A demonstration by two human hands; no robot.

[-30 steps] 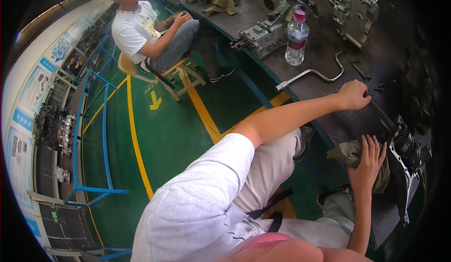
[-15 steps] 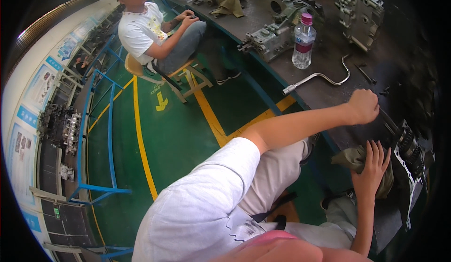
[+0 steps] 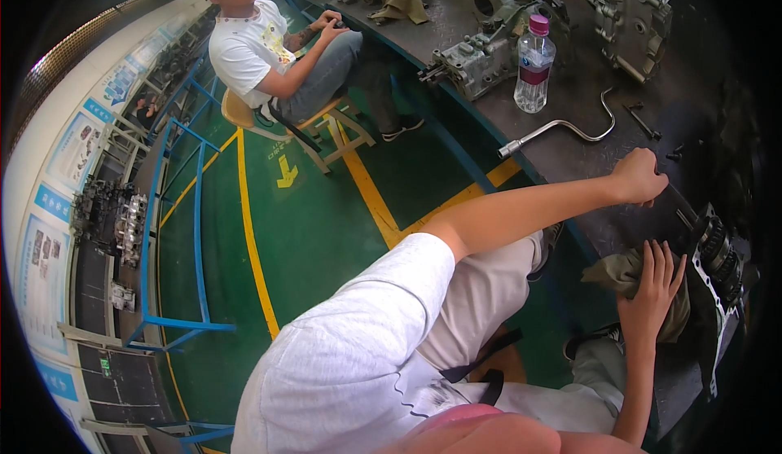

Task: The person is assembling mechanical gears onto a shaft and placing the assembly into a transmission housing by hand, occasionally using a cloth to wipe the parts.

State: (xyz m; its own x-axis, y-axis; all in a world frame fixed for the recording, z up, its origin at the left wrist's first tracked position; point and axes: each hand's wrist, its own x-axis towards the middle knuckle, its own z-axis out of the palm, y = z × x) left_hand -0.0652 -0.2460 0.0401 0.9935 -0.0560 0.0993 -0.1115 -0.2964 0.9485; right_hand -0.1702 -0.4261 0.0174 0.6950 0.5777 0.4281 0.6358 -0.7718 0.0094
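Observation:
My left hand is closed in a fist over the bench. A slim dark metal rod runs from the fist toward a gear assembly; its gripped end is hidden. The gears sit in a pale metal transmission housing at the right, partly lost in the dark rim. My right hand lies with fingers stretched out on an olive cloth, beside the housing's edge, holding nothing.
On the bench lie a cranked speed wrench and a small bolt-like part. Beyond stand a water bottle, a metal gearbox part and a large casing. Another person sits on a stool at the far left.
The whole view has shifted slightly, so the bench things sit a little farther right. My left fist still grips the rod and my right hand still rests on the cloth.

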